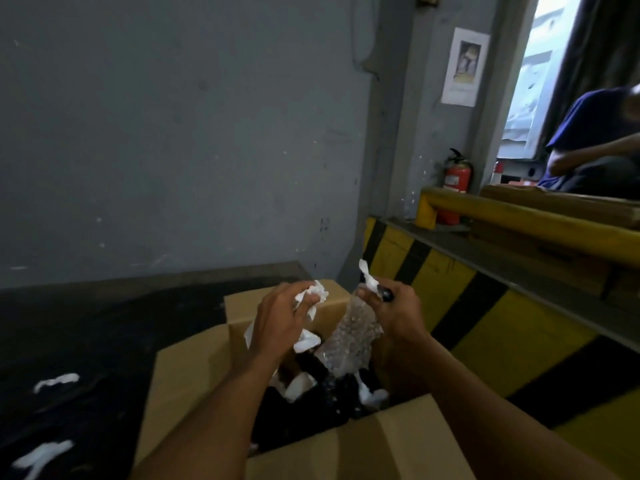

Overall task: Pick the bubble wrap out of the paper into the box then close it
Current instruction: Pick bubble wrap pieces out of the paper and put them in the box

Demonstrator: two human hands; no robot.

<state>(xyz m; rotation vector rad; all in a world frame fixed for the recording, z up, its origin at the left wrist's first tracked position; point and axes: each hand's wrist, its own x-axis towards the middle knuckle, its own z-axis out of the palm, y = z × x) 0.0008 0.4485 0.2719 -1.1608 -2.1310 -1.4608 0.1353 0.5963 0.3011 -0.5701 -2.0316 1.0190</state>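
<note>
The box [194, 368] is plain tan cardboard. The paper [317, 294] is white, and the bubble wrap [353, 341] is clear with a pattern of small round bubbles. The wall [173, 133] is dull blue-grey (flecked with pale specks). The kerb [433, 282] bears slanting yellow and black stripes, the rail [519, 216] is yellow, the fire extinguisher [458, 178] red, the floor [104, 341] black.

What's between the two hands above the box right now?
In the head view, bubble wrap hangs from the right hand, in the gap beside the left hand, which grips crumpled paper. Above it, only the far flap of the box shows behind.
</note>
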